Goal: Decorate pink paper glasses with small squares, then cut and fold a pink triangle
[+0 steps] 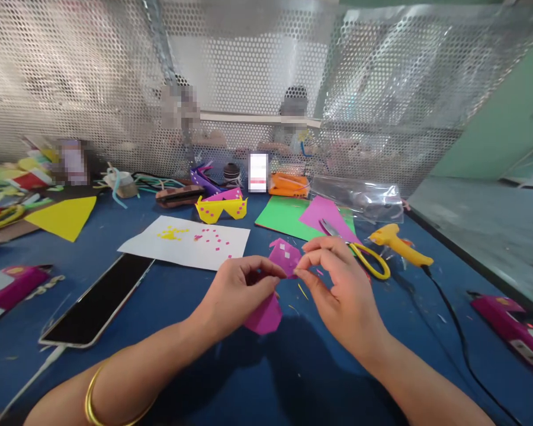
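A pair of purple paper glasses (265, 316) is gripped between the thumb and fingers of my left hand (246, 290). White squares show on its far half, while my fingers cover its middle. My right hand (335, 278) is pinched closed at the right edge of that far half; whatever sits between its fingertips is too small to make out. Beyond my hands lies a white sheet (186, 257) carrying small yellow and pink paper bits. Yellow paper glasses (222, 210) with pink squares stand behind the sheet. Yellow-handled scissors (371, 260) lie just past my right hand.
A yellow glue gun (400, 245) with a black cord lies at right. Green paper (278, 216) and pink paper (322, 216) are behind the scissors. A phone (100, 302) on a cable rests at left. A perforated metal panel (249, 71) borders the table's back.
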`<state>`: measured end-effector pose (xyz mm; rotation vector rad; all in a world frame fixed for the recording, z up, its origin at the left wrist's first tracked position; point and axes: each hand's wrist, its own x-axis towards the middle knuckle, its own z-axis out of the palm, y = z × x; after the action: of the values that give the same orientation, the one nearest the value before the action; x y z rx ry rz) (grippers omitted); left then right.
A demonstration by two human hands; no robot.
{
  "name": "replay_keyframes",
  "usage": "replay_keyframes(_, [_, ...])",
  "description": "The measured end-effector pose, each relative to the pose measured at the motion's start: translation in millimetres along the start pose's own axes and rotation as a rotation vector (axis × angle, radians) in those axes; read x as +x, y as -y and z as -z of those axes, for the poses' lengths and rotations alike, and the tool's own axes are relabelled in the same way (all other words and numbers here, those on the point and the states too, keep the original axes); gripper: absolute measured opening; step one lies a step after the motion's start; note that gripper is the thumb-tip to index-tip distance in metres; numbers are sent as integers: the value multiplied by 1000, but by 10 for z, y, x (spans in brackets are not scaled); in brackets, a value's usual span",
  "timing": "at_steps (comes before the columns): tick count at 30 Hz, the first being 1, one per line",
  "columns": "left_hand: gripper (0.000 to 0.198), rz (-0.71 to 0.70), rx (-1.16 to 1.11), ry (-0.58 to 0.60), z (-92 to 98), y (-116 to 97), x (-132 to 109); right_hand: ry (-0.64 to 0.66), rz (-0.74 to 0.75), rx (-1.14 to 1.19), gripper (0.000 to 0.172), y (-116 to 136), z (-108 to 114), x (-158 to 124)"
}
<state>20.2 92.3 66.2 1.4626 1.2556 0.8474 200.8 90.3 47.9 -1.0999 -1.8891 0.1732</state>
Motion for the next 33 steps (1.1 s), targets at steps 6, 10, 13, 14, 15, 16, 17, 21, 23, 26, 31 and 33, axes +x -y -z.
replay_keyframes(6, [17,-34,30,36,2,50,4,7,102,-110,7,37,-73,-35])
replay_keyframes(10, [13,-46,40,19,-5,94,20,11,139,-120,7,36,-86,-33])
replay_keyframes(13, [12,-56,44,20,-14,98,17,19,158,-142,9,38,-91,-34])
replay_keyframes(14, [12,-62,39,21,-17,96,15,19,163,-143,10,39,-90,-34])
replay_keyframes(15, [12,-68,30,20,-19,95,13,11,166,-143,9,40,-85,-32])
replay_keyframes(16, [12,-69,17,17,-21,93,11,-7,167,-141,8,40,-77,-29])
replay_keyframes(17, [12,-67,0,9,-22,92,10,-35,162,-141,7,39,-66,-25])
replay_keyframes(21, [14,-50,-109,-34,-30,87,6,-167,91,-154,5,26,-13,-5])
replay_keyframes(23, [14,-60,-144,-49,-37,81,2,-161,75,-143,5,18,-3,-4])
replay_keyframes(26, [13,-86,-160,-65,-49,67,-5,-108,92,-118,5,21,-18,-19])
replay_keyframes(31, [12,-105,-213,-65,-68,54,-8,-101,87,-135,6,46,-65,-55])
replay_keyframes(33, [12,-105,-218,-60,-77,56,-8,-112,84,-148,7,47,-76,-64])
